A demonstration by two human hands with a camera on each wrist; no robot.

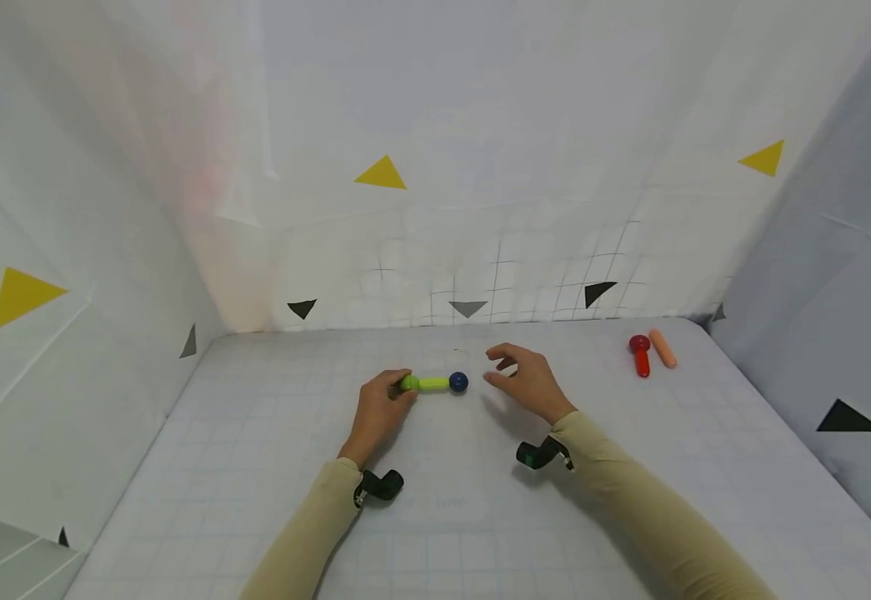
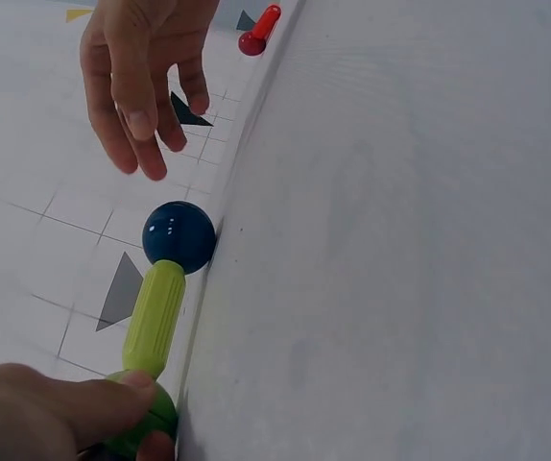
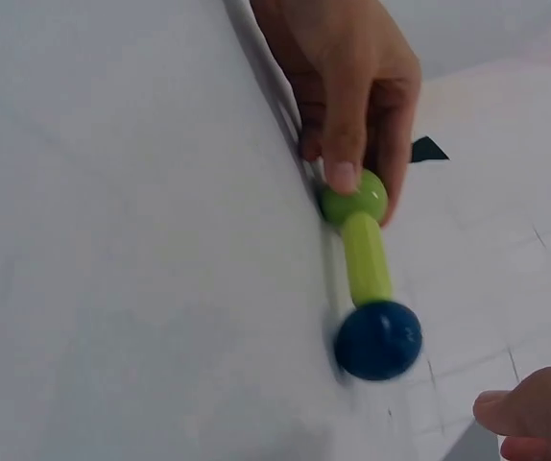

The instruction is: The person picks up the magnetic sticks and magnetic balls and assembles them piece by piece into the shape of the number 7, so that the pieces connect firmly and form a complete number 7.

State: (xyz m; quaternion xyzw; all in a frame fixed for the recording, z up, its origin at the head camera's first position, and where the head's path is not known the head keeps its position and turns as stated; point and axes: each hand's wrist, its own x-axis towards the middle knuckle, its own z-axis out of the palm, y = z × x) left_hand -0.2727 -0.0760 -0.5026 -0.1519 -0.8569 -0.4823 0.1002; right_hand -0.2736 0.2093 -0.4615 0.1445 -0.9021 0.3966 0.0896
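A small toy lies on the white gridded table (image 1: 450, 517): a green ball (image 1: 408, 382), a yellow-green rod (image 1: 432, 384) and a dark blue ball (image 1: 458, 382) joined in a line. My left hand (image 1: 403, 388) pinches the green ball (image 3: 357, 200) at the left end, thumb and fingertips (image 2: 83, 408) curled on it. My right hand (image 1: 497, 369) hovers just right of the blue ball (image 2: 179, 236), fingers (image 2: 141, 106) spread and relaxed, touching nothing. The rod (image 2: 155, 317) lies flat on the table.
A red ball-headed peg (image 1: 639, 352) and an orange rod (image 1: 663, 347) lie side by side at the table's far right. White sheet walls with yellow and black triangles enclose the table at the back and on both sides.
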